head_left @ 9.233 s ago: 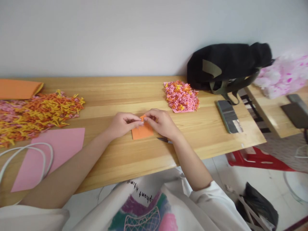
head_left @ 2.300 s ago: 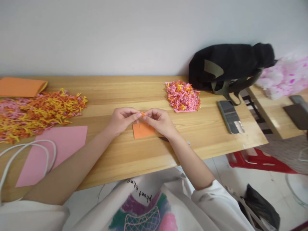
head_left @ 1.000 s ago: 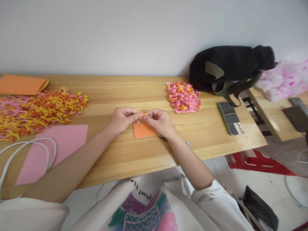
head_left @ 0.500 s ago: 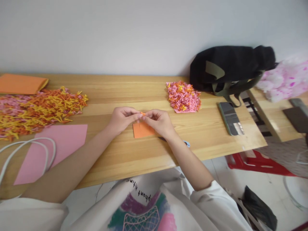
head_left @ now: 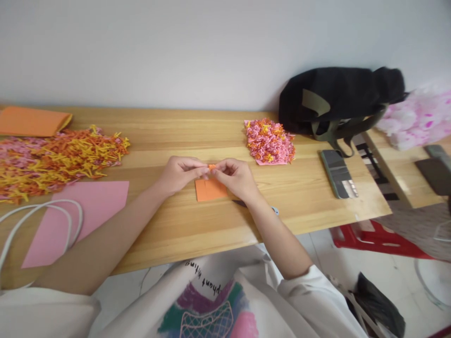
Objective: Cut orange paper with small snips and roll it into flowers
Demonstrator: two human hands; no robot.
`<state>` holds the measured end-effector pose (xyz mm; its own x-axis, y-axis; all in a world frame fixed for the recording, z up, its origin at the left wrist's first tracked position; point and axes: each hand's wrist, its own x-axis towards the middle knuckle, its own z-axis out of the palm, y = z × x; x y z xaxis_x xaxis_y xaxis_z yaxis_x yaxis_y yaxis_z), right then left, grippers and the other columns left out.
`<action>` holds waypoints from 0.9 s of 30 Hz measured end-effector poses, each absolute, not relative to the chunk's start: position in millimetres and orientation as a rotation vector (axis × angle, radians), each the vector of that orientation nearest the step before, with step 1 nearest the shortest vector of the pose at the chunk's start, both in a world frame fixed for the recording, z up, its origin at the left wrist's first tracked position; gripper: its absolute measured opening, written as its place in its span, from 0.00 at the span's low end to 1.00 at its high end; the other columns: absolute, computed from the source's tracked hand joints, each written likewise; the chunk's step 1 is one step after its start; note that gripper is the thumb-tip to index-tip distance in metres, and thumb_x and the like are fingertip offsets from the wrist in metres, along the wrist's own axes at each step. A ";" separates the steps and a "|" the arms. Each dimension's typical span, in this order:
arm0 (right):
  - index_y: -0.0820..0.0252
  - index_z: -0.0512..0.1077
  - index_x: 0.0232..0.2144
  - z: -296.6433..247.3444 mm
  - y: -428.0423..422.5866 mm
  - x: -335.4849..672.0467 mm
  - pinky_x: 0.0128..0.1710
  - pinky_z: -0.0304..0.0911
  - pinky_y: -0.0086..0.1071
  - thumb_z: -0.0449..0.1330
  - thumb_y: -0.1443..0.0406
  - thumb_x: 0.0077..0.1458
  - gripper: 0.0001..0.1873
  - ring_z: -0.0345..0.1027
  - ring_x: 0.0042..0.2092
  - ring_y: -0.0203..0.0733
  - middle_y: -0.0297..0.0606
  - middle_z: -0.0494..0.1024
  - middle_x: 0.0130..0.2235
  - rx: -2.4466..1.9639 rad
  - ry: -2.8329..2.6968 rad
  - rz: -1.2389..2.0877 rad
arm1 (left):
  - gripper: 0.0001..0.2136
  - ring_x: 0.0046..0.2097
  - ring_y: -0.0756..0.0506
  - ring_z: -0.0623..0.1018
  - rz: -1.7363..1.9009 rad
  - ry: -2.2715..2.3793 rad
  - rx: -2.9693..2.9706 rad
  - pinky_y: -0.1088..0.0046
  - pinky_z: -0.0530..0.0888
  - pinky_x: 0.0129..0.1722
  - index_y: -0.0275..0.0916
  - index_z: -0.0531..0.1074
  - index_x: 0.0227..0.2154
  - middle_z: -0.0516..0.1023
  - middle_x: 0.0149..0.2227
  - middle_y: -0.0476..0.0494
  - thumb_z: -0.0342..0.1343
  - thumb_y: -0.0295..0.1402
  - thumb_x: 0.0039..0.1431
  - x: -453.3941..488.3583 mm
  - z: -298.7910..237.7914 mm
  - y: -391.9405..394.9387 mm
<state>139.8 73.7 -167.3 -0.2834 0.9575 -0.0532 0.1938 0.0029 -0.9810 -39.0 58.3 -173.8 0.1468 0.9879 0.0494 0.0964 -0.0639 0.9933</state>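
My left hand [head_left: 179, 174] and my right hand [head_left: 235, 179] meet at the middle of the wooden table [head_left: 169, 141]. Both pinch a tiny orange paper strip [head_left: 211, 167] between fingertips. Just below it an orange paper square [head_left: 209, 190] lies flat on the table, partly under my right hand. A pair of scissors [head_left: 243, 203] pokes out beneath my right wrist, mostly hidden.
A heap of orange, yellow and pink twisted strips [head_left: 56, 157] lies far left, with orange sheets [head_left: 31, 121] behind, a pink sheet [head_left: 75, 213] and white cord [head_left: 38, 220]. A smaller pink-orange pile [head_left: 269, 142], a phone [head_left: 338, 172] and a black bag [head_left: 338, 98] sit right.
Over nine seconds my hands lifted a small piece off the orange square and kept pinching it. In the last second they barely moved; the view shifted slightly.
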 end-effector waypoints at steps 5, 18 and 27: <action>0.61 0.75 0.23 -163.8 72.3 140.6 0.25 0.59 0.27 0.66 0.63 0.45 0.06 0.65 0.25 0.33 0.34 0.78 0.24 -1.201 -1.601 1.344 | 0.08 0.27 0.48 0.79 1.104 1.134 1.367 0.71 0.77 0.32 0.38 0.80 0.23 0.81 0.24 0.45 0.68 0.37 0.46 -38.8 -173.7 59.1; 0.61 0.75 0.23 -169.7 72.4 137.8 0.27 0.60 0.29 0.68 0.56 0.41 0.13 0.65 0.25 0.34 0.35 0.78 0.24 -1.156 -1.494 1.438 | 0.09 0.26 0.48 0.78 1.094 1.176 1.347 0.71 0.76 0.31 0.36 0.79 0.25 0.81 0.24 0.45 0.65 0.38 0.49 -36.4 -177.4 59.3; 0.60 0.75 0.22 -169.0 71.1 135.7 0.26 0.60 0.29 0.68 0.55 0.41 0.14 0.65 0.26 0.34 0.36 0.78 0.24 -1.185 -1.474 1.436 | 0.08 0.25 0.50 0.77 1.144 1.172 1.282 0.72 0.75 0.29 0.36 0.79 0.25 0.80 0.24 0.46 0.67 0.36 0.47 -34.1 -177.8 58.5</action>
